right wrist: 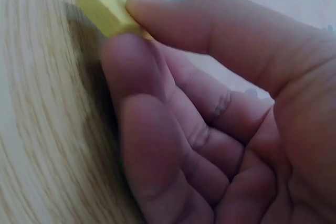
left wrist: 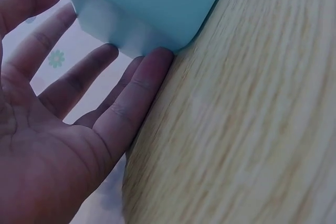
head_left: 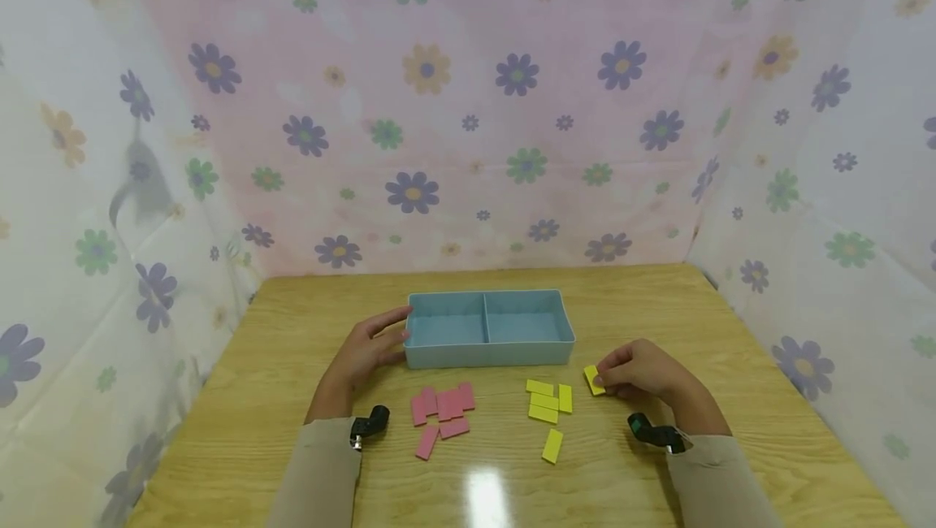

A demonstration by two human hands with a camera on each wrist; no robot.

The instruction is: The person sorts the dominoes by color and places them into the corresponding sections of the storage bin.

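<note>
My right hand [head_left: 647, 370] pinches a yellow block [head_left: 594, 380] between thumb and fingers, close over the table to the right of the box. In the right wrist view the thumb presses on one face of the same yellow block [right wrist: 105, 11]. At the left end of the light blue two-part box [head_left: 490, 356], my left hand [head_left: 369, 349] rests its spread fingertips on the outer wall. The left wrist view shows those fingers [left wrist: 139, 85] fairly straight against the box wall [left wrist: 142, 6]. Both compartments of the box hold nothing.
Several pink blocks [head_left: 449, 404] lie in a loose group in front of the box's left half. Several yellow blocks [head_left: 543, 413] lie in front of its right half, one of them [head_left: 552, 446] nearer the body. Flowered cloth walls [head_left: 468, 146] enclose the wooden table [head_left: 336, 296].
</note>
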